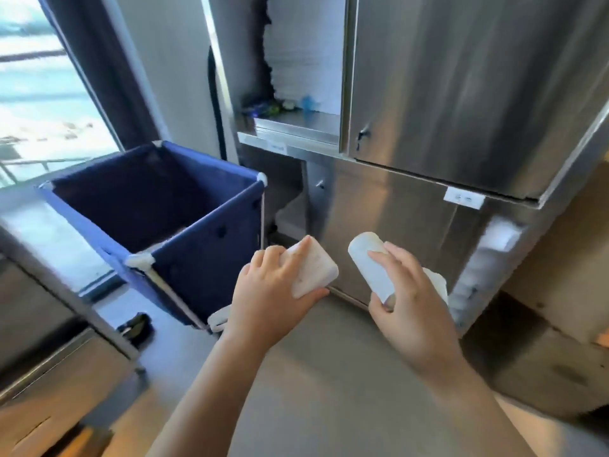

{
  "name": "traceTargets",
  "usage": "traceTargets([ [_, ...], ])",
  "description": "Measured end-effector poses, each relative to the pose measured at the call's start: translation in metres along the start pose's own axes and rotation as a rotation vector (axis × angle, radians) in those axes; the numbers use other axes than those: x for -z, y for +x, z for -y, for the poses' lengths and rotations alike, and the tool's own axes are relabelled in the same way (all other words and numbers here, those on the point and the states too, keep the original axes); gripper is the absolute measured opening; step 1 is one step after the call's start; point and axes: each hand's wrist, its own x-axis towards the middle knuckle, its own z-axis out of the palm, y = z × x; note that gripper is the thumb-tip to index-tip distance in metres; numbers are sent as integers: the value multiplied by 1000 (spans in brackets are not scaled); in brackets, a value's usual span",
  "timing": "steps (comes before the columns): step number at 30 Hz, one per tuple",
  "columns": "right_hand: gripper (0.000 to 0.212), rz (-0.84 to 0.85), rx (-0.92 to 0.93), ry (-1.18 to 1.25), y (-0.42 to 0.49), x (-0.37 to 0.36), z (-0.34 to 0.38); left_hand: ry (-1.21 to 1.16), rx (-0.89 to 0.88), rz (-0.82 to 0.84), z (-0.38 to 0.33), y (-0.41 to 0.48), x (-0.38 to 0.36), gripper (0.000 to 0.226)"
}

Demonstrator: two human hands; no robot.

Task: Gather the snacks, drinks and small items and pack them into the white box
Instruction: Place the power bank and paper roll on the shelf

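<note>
My left hand (270,291) grips a flat white rectangular block (314,268), with fingers over its top and the thumb beneath. My right hand (408,298) holds a white rounded oblong item (370,262), and a second white piece (436,282) shows behind its fingers. Both hands are held out in front of a stainless steel cabinet (428,94). On the cabinet's open shelf (296,122) lie a few small blurred items in blue and green (263,108). The white box is not in view.
A blue fabric cart (158,192) on a white frame stands to the left, open at the top. A steel counter (49,308) runs along the near left. A window (39,77) is at the far left. The floor (313,374) is grey.
</note>
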Motion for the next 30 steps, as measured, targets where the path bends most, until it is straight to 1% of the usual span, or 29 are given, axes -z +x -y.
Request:
traceTargets([
  [6, 64, 85, 28, 98, 57, -56, -2, 70, 103, 6, 45, 32, -19, 76],
  [10, 65, 165, 48, 103, 104, -86, -27, 94, 126, 40, 55, 82, -47, 76],
  [12, 64, 203, 21, 99, 137, -88, -43, 82, 124, 67, 55, 114, -58, 76],
  [15, 64, 174, 1, 90, 184, -84, -63, 70, 99, 95, 54, 160, -70, 76],
  [18, 64, 130, -21, 101, 217, -90, -82, 80, 56, 86, 54, 202, -84, 77],
  [20, 63, 131, -47, 101, 234, -99, -91, 87, 47, 81, 57, 225, -92, 77],
  [22, 62, 138, -63, 97, 249, -108, -99, 88, 50, 86, 62, 243, -101, 78],
  [25, 61, 122, -38, 94, 274, -119, -109, 97, 54, 104, 71, 267, -111, 78],
  [30, 60, 95, -41, 131, 315, -141, -120, 110, 72, 82, 86, 299, -124, 78],
])
